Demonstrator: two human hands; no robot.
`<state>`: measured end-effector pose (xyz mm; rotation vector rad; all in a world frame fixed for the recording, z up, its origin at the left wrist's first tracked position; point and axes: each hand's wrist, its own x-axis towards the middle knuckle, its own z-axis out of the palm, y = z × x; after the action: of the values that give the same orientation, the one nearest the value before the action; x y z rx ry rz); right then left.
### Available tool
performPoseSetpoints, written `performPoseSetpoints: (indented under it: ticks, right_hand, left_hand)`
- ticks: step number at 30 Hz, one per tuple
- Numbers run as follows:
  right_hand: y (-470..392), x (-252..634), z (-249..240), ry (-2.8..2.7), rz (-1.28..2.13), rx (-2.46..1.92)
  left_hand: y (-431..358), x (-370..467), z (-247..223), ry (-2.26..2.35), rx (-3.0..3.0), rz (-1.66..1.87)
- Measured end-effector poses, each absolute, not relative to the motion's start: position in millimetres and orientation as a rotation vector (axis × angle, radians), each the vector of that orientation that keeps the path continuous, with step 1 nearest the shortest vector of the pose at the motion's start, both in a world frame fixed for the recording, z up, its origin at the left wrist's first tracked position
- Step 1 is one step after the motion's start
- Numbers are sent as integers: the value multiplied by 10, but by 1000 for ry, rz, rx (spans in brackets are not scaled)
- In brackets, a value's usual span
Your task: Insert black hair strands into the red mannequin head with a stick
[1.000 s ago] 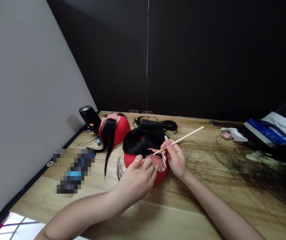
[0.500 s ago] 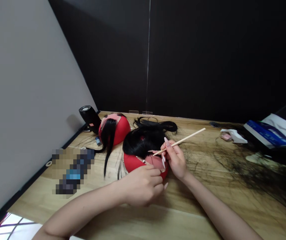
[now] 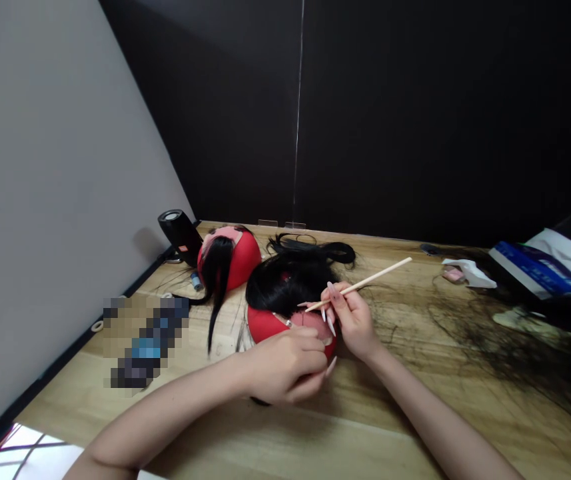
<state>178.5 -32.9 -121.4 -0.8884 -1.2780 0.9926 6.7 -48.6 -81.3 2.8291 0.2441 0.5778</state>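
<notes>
Work seems to be at a fine stage, the stick [image 3: 382, 271] being used right at the hair's edge on the front dome [image 3: 265, 323]. That dome, red with a pink patch [image 3: 315, 321], sits on the worktop [image 3: 340, 440] under both hands, and black hair [image 3: 275, 283] covers its far side. The right hand [image 3: 358, 323] pinches the pale stick, its fingers narrow around the shaft and the tip touching or just above the place where patch and hair meet. The left hand [image 3: 285, 363] bends over the near side of the patch, fingers curled; their tips are hidden, so I cannot tell whether they hold anything. What seems to be a thin strand shows on the patch near the tip. As I judge it, any move here calls for a light, steady grip on the stick, a dome that does not roll, and fine hairs drawn out without snagging.

Behind, to the left, is a second red dome [image 3: 246, 261] with a black lock hanging down it, beside a black speaker [image 3: 180, 237].

As for writing, the speaker bears a small orange label [image 3: 182, 249], too small to read. The blue pack [image 3: 530, 270] at the far right carries pale marks that may be lettering, but no word or brand is legible.
</notes>
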Motion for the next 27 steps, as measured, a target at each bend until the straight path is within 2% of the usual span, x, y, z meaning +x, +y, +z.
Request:
performPoseSetpoints:
  ticks: [27]
  right_hand:
    - [-341, 1771, -1261, -1300, 900, -784]
  left_hand:
    - [-458, 75, -829, 206, 2742, 734]
